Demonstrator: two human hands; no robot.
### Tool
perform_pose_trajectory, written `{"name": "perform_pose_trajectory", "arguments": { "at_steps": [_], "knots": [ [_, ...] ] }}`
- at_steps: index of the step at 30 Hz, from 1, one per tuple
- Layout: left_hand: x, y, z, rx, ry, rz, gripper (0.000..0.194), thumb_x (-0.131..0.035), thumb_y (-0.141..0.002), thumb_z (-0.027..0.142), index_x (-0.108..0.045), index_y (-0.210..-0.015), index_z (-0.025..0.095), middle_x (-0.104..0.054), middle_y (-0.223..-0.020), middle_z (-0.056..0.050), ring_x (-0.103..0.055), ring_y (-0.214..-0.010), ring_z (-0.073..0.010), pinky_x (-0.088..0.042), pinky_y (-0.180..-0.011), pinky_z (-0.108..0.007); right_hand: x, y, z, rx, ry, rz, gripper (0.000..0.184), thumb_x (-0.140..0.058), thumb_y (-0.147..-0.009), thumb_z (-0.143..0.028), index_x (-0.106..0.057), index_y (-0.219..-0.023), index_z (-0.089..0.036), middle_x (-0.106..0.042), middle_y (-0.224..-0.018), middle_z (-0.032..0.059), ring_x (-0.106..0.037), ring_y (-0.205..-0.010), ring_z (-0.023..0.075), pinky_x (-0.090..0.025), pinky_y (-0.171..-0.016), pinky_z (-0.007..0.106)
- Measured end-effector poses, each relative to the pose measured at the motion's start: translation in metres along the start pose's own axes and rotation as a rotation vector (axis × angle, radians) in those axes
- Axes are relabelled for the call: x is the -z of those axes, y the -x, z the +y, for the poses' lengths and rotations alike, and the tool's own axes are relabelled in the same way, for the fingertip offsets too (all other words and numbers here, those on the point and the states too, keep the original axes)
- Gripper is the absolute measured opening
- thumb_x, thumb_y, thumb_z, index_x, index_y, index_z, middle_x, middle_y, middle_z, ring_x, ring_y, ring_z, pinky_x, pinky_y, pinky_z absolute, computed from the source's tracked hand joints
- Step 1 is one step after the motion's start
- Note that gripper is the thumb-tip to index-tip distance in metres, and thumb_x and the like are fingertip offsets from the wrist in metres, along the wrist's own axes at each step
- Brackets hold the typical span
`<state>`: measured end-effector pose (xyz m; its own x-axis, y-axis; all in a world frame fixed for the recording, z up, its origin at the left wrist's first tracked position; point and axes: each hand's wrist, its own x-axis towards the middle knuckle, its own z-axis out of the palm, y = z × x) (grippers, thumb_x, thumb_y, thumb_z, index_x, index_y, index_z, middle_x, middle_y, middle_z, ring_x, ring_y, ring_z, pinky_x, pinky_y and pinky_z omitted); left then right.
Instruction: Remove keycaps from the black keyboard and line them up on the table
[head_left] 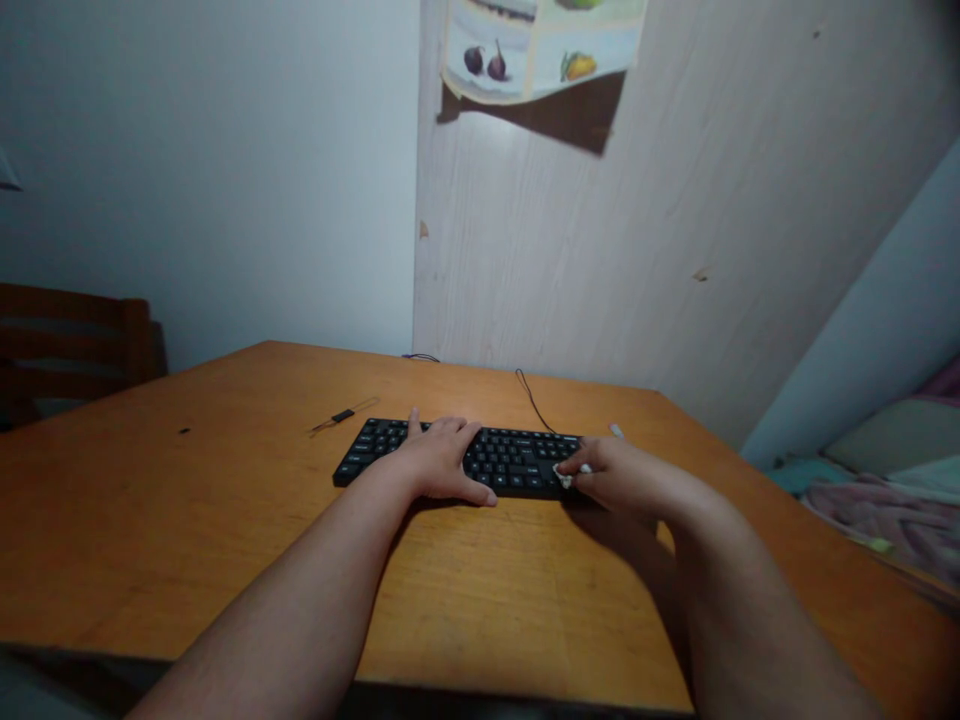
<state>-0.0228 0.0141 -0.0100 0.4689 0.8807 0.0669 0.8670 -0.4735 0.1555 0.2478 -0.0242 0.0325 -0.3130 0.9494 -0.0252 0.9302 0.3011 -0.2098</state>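
Observation:
A black keyboard (517, 462) lies across the wooden table in front of me. My left hand (437, 463) rests flat over its left-middle part with the fingers spread; the thumb reaches the front edge. Some keys are hidden beneath that hand. Near the keyboard's right end, my right hand (611, 470) pinches a small crumpled white tissue (562, 478) against the keys. Most of the tissue is hidden by the fingers.
The wooden table (465, 590) meets the wall at the back. Behind the keyboard lie a small black item with a thin cord (343, 415), a black cable (531, 400) and a small white piece (616, 430). A wooden chair (75, 345) stands left; bedding (892, 510) lies right.

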Motion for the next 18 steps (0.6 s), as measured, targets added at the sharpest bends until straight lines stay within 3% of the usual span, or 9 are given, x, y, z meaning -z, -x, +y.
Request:
{"name": "perform_pose_trajectory", "arguments": {
  "at_steps": [4, 9, 18],
  "knots": [
    [0.003, 0.0, -0.001, -0.013, 0.008, -0.004, 0.113, -0.055, -0.051, 0.084, -0.032, -0.144, 0.024, -0.034, -0.15, -0.015, -0.028, -0.136, -0.0388, 0.01, -0.109, -0.062, 0.013, -0.005, 0.014, 0.028, 0.004, 0.056, 0.025, -0.053, -0.076, -0.017, -0.075, -0.086, -0.022, -0.068, -0.078, 0.0057, -0.059, -0.077, 0.019, -0.041, -0.077, 0.031],
    [0.001, -0.002, -0.005, -0.027, 0.014, 0.004, 0.11, -0.056, -0.052, 0.082, -0.033, -0.143, 0.025, -0.036, -0.149, -0.014, -0.03, -0.135, -0.0386, 0.008, -0.109, -0.061, 0.018, -0.006, 0.012, 0.021, 0.036, 0.146, 0.027, -0.05, -0.079, -0.019, -0.076, -0.089, -0.019, -0.065, -0.087, 0.0086, -0.057, -0.083, 0.0198, -0.041, -0.075, 0.028],
    [0.002, -0.002, -0.004, -0.024, 0.003, 0.01, 0.107, -0.059, -0.053, 0.079, -0.034, -0.143, 0.026, -0.039, -0.147, -0.013, -0.029, -0.136, -0.0377, 0.008, -0.11, -0.059, -0.005, 0.001, 0.014, 0.118, 0.092, 0.092, 0.029, -0.052, -0.083, -0.019, -0.073, -0.101, -0.026, -0.061, -0.095, 0.0069, -0.055, -0.089, 0.0194, -0.037, -0.084, 0.033]
  ]
}}
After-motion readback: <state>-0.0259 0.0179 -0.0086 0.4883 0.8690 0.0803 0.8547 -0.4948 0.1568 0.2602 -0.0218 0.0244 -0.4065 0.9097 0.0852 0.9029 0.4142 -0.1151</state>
